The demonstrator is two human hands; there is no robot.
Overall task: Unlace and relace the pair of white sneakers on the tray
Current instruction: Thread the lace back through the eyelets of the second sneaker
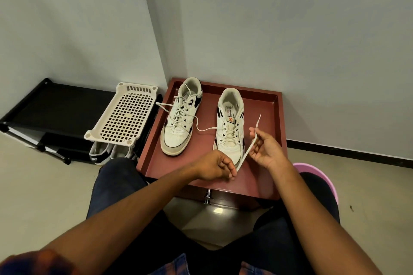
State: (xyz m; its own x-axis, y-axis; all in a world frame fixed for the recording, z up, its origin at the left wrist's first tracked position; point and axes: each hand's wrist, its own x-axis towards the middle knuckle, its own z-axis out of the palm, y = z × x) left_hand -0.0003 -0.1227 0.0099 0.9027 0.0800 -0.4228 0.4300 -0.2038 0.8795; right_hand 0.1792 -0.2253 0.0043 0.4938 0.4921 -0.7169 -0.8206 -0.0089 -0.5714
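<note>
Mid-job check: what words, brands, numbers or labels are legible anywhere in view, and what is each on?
"NIKE": white letters on the black heel band of the grey sneaker under the white plastic lattice rack.
Tongue label of the white sneaker on the right of the red-brown tray: small print and an orange emblem, too small to read.
Nothing else is legible.

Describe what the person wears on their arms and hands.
The left hand and right hand are bare: no gloves, rings or watch show. Both forearms are uncovered too. Only high on the left arm does a blurred red-orange checked sleeve appear.
</note>
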